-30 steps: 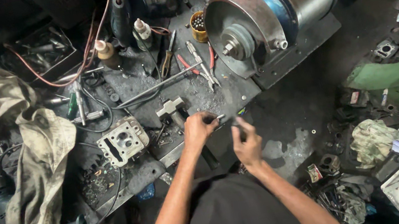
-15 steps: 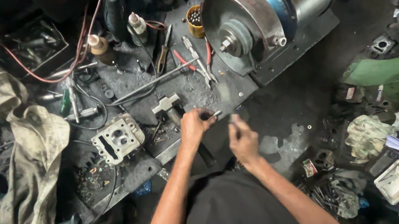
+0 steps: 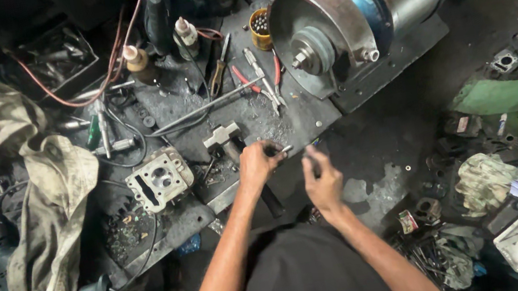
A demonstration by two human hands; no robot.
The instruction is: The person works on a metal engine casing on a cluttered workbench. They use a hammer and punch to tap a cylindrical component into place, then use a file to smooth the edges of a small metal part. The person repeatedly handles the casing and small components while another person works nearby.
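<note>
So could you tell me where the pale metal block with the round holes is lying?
In the head view the pale metal block lies on the dark workbench, left of the left hand and right of the draped rag.

Large electric motor [image 3: 382, 1] with pulley, lying on a dark metal base plate [image 3: 398, 64] at upper right. Grey cylinder-head casting [image 3: 159, 179] — on the oily workbench [image 3: 197, 107], left of a metal hammer [image 3: 223, 136]. Red-handled pliers [image 3: 256, 83] and a long steel rod [image 3: 208, 108] near the centre. Two small bottles [image 3: 160, 47] at the back. Stained cloth [image 3: 53, 226] draped at left — green rag [image 3: 508, 102] at right.
</note>
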